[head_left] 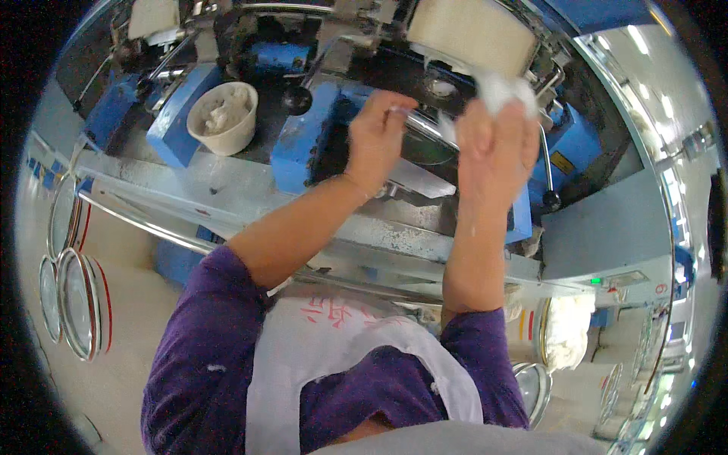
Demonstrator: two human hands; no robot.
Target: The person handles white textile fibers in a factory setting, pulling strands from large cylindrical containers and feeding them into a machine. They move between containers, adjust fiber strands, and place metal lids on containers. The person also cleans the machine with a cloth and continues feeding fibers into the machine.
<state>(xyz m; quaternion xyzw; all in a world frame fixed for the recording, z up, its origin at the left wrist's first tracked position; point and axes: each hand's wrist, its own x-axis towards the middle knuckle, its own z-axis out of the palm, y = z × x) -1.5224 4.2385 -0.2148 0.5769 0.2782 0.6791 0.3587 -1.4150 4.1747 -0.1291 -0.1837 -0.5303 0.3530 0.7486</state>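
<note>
My left hand (371, 144) is closed at the near end of a shiny metal rod (432, 129) that runs across the machine. Its fingers curl round that end. To the right, my right hand (497, 148) is raised and smeared by motion, its fingers bent round a white tuft of fibre (500, 91) that sticks out above them. Below the rod, between the hands, lies a flat metal plate (421, 180). A large cream-coloured roll (472, 34) sits behind the right hand.
A white tub (224, 125) with loose fibre stands left, between blue machine blocks (303, 144). Black-knobbed levers (297, 99) rise nearby. A metal rail (144, 224) crosses the front. Tall pale cans stand below left (83, 303) and right, one heaped with white fibre (569, 331).
</note>
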